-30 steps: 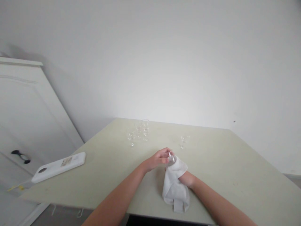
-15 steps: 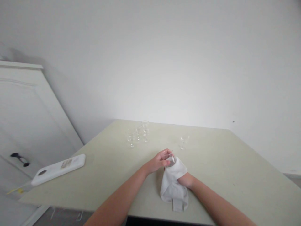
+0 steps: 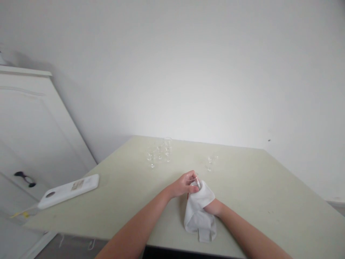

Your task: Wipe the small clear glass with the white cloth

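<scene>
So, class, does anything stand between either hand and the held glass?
Nothing visible separates the left hand from the held glass. The white cloth covers much of the right hand, hiding whether it separates hand from glass.

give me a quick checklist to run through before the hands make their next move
1. Left hand on the glass: ok, thumb and fingers at its rim.
2. Cloth against the glass: ok, it hides the lower part.
3. Right hand grip: cannot tell, the cloth covers its fingers.
4. Glasses at back left apart from both hands: ok.
5. Glass at back right apart from both hands: ok.
6. Held glass dry: cannot tell.
</scene>
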The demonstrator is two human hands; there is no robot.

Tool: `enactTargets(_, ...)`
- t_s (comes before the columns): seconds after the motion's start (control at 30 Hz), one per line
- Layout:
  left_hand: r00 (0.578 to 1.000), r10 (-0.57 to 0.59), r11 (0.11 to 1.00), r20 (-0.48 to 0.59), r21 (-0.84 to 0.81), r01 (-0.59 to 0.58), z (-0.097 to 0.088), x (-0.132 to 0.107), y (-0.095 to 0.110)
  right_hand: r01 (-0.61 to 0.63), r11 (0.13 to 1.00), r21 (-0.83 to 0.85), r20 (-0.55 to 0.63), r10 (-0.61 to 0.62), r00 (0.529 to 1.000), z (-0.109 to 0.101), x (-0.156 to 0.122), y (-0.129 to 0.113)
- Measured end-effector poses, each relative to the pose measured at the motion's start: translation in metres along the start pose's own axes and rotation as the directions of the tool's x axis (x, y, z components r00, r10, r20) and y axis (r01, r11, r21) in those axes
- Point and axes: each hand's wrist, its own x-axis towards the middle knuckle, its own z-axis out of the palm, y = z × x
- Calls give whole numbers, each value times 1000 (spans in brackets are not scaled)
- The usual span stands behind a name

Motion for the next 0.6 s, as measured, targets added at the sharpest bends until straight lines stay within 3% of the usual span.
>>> enactTargets(0.23,996,-44,999,72,-1,44,-1,1,-6,-9,1000,-27,-65,7,998,-2,0,-4)
enactTargets(0.43,993,26,922,112,381,-67,-6,3,-4,-4,1000,-3,0,4,1000,-5,-1,-7)
enactTargets(0.6,991,39,888,127,451,-92,-7,4,-5,6,1000,14,19,-6,1000,-7,1,-4)
